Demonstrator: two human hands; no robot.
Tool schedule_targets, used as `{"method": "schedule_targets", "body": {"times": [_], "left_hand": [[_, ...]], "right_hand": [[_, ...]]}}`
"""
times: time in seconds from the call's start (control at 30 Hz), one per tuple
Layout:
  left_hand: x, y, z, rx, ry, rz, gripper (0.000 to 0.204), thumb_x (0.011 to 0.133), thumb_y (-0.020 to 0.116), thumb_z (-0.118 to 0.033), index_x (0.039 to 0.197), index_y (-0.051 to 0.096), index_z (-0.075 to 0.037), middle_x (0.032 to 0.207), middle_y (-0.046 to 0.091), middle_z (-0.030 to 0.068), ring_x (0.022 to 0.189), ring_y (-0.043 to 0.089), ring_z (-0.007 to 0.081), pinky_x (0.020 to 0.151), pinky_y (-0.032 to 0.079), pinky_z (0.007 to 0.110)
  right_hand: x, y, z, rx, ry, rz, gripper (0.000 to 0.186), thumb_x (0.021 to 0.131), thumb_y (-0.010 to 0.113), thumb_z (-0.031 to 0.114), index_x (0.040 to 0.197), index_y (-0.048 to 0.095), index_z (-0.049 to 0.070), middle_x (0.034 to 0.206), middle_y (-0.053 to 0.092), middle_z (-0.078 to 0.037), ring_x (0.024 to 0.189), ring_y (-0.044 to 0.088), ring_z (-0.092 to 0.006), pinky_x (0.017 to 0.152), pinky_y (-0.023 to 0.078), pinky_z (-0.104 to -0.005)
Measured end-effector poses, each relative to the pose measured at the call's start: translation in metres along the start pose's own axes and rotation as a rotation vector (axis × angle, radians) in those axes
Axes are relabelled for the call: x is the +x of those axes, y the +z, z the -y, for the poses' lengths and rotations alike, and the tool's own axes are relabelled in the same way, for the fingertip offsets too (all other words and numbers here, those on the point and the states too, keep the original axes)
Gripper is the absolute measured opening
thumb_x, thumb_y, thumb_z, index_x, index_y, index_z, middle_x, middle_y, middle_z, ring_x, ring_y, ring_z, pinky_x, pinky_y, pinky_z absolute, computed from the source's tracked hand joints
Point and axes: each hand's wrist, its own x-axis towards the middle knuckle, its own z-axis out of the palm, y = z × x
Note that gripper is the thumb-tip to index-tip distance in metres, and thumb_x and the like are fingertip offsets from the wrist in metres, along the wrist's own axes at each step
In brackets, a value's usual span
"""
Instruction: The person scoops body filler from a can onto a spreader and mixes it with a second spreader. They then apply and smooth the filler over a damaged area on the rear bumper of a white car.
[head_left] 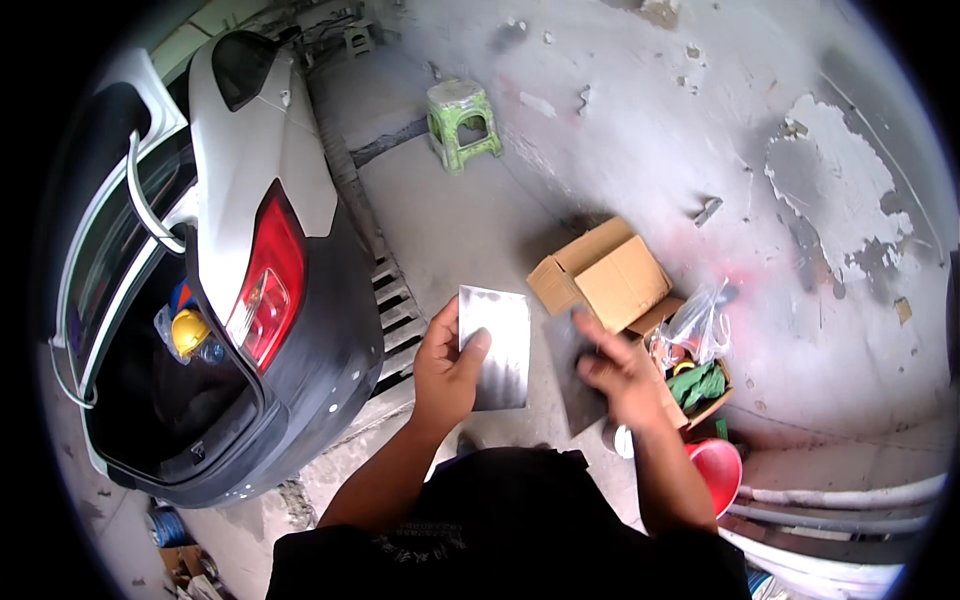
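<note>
My left hand (455,365) grips a pale, shiny rectangular sheet (498,355) upright, with its thumb lying across the front. To its right, my right hand (620,375) holds a dark grey sheet (568,385), slightly tilted and blurred, with a small gap between the two sheets. Both hands are at the middle of the view, above the floor and right of the car's rear bumper. What is on the far side of each sheet is hidden.
On the left stands a white car (235,150) with open hatch and a yellow helmet (190,330) inside. A drain grate (395,320) runs beside it. Ahead is a green stool (460,125); rightward, cardboard boxes (620,280), a red bucket (718,470), pipes (840,495) and a patchy wall (700,130).
</note>
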Motion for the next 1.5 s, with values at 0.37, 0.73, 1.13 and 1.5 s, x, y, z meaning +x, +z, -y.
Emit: {"method": "schedule_targets", "body": {"times": [0.37, 0.73, 1.13, 1.5], "left_hand": [[-0.010, -0.008, 0.005, -0.300, 0.008, 0.165, 0.052, 0.091, 0.047, 0.007, 0.141, 0.037, -0.003, 0.135, 0.050, 0.0126, 0.122, 0.050, 0.0194, 0.104, 0.038, 0.036], [-0.006, -0.017, -0.005, -0.211, -0.050, 0.259, 0.046, 0.092, 0.051, 0.004, 0.137, 0.042, 0.001, 0.130, 0.054, 0.0117, 0.118, 0.051, 0.0169, 0.101, 0.038, 0.033], [-0.010, -0.012, -0.005, -0.163, -0.043, 0.293, 0.048, 0.092, 0.051, 0.003, 0.139, 0.039, 0.002, 0.130, 0.054, 0.0111, 0.118, 0.051, 0.0165, 0.101, 0.039, 0.032], [-0.003, 0.002, -0.030, 0.411, 0.454, 0.380, 0.040, 0.088, 0.049, 0.008, 0.127, 0.054, 0.000, 0.123, 0.059, 0.0181, 0.108, 0.059, 0.0254, 0.091, 0.047, 0.033]], "right_hand": [[0.014, 0.035, 0.002, -0.066, -0.119, -0.041, 0.042, 0.087, 0.056, -0.004, 0.127, 0.059, 0.009, 0.079, 0.050, -0.003, 0.074, 0.048, -0.0127, 0.072, 0.040, -0.0227], [0.010, 0.020, 0.027, -0.404, -0.341, -0.060, 0.042, 0.084, 0.059, -0.004, 0.124, 0.062, 0.009, 0.078, 0.054, -0.008, 0.070, 0.054, -0.0180, 0.066, 0.045, -0.0284], [-0.006, 0.025, 0.022, -0.378, -0.340, -0.144, 0.044, 0.080, 0.057, -0.004, 0.123, 0.061, 0.007, 0.074, 0.052, -0.011, 0.067, 0.053, -0.0226, 0.063, 0.045, -0.0315], [-0.008, 0.024, 0.071, -0.929, -0.686, -0.268, 0.077, 0.069, 0.060, -0.005, 0.140, 0.030, -0.010, 0.091, 0.058, -0.018, 0.071, 0.060, -0.0304, 0.054, 0.051, -0.0372]]}}
